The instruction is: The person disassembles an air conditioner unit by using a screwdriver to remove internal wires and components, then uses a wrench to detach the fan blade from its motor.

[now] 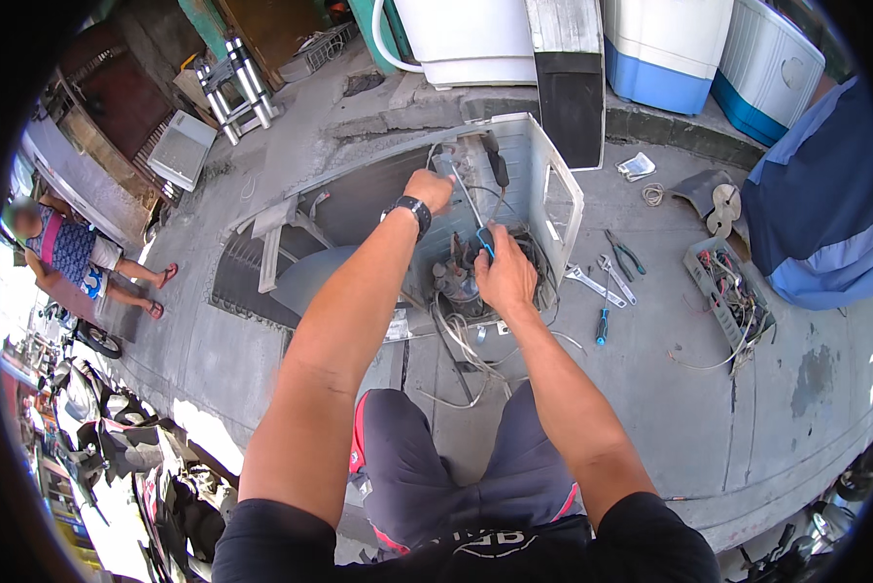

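An opened, pale grey appliance casing [545, 146] lies on the concrete in front of me, its inside exposed. A motor-like part [464, 284] sits among wires in its near right part. My right hand [505, 270] is closed around the blue handle of a screwdriver [470, 202], whose long thin shaft slants up and left into the casing. Beside the upper end of that shaft, my left hand [431, 191] is closed, with a dark watch on the wrist. Whatever its fingers hold is hidden. Loose pale wires [464, 335] hang from the casing's near edge toward my knees.
Right of the casing lie adjustable wrenches [600, 288], pliers [628, 255] and another blue-handled screwdriver [603, 325]. Farther right stands a grey box of wires [733, 291] beside a blue cloth cover [825, 194]. White-and-blue appliances [665, 58] line the back. A person [91, 255] stands at far left.
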`<state>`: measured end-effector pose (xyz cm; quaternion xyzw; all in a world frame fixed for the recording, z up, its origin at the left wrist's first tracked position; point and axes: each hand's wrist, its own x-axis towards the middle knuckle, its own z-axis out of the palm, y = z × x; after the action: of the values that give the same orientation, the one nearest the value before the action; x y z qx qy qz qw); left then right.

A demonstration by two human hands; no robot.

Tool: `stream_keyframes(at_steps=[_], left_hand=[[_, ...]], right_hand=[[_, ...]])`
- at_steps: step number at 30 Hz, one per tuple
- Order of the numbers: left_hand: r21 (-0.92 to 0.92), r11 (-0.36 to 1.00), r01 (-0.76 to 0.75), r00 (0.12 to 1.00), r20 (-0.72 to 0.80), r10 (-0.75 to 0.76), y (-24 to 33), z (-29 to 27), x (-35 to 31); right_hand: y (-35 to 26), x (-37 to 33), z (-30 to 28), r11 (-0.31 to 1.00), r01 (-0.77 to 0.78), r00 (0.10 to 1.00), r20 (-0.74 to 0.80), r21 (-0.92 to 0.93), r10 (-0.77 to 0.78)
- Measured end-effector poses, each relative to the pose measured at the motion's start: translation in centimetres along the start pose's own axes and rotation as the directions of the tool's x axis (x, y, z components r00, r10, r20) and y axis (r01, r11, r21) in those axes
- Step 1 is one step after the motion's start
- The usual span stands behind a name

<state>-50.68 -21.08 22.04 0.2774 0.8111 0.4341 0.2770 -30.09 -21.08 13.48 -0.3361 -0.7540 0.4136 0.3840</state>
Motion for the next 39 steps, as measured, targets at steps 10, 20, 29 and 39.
stream_keyframes(at_steps=[10,20,29,39], left_hand=[[-0.962,0.274,-0.009,0.952,-0.092,-0.293,1.1,8.1,-0.9],[-0.972,0.232,-0.033,0.952,-0.101,-0.29,-0.3,8.1,0.6],[-0.814,0.526,-0.246,0.923,-0.362,-0.129,-1.5,8.9,1.4],[0.829,0.491,-0.268,0.671,-0.206,0.713,-0.6,5.4,-4.2]], right_hand=[[-1.2,0.0,-3.1,0.402,-0.471,0.882,0.411,0.785,0.229],[-2.3,-1.0,-4.0,0.459,-0.558,0.827,0.421,0.692,0.372],[-0.7,-1.0,-3.2,0.856,0.338,0.917,-0.07,-0.392,-0.394],[1.6,0.8,-3.4,0.992,0.052,0.998,0.045,-0.113,-0.048]])
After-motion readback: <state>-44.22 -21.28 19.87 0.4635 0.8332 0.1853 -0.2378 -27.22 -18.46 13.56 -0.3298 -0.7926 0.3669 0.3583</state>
